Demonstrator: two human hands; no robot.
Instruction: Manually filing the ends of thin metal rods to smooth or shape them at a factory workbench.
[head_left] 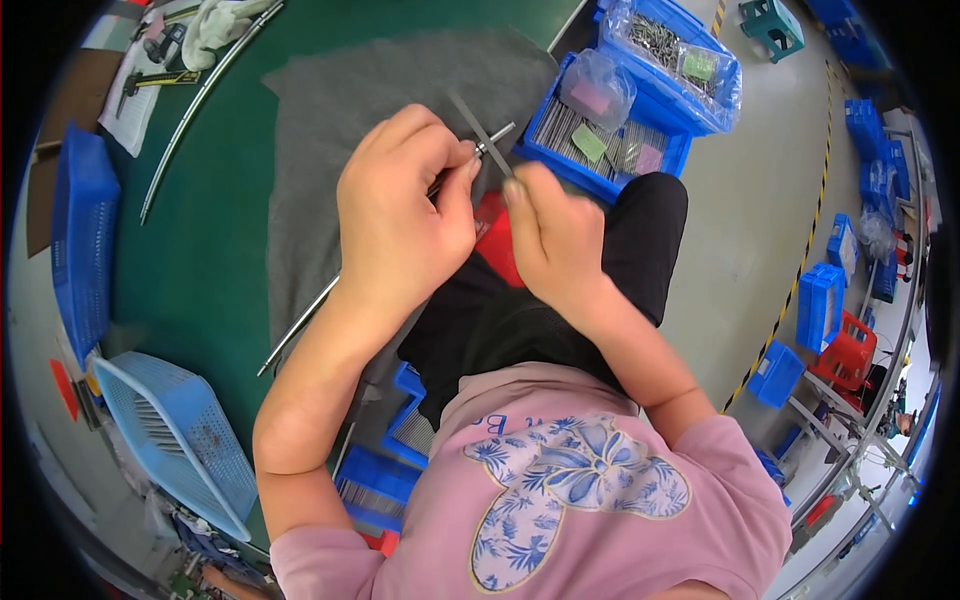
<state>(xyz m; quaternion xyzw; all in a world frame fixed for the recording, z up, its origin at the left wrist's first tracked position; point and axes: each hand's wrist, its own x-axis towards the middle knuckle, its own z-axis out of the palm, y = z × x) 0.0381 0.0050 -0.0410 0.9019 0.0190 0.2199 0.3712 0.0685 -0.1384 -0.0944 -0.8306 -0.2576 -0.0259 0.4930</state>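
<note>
My left hand (405, 205) is closed around a thin shiny metal rod (302, 322), pinching it near its upper end between thumb and forefinger. The rod slants from lower left to upper right, and its tip sticks out past my fingers. In my right hand (556, 236) is a narrow flat grey strip, which looks like a flat file (470, 116). The strip crosses the rod close to its tip, apparently touching it. Beneath both hands lies a dark grey cloth (310, 150) on the green table (150, 280). Something red (503, 250) shows between my wrists, over my lap.
Blue bins (675, 150) with metal parts and plastic bags stand at the upper right. A long curved-looking rod (195, 105) and calipers (165, 78) lie at the upper left. A light blue basket (205, 425) and a darker blue tray (85, 240) line the left side.
</note>
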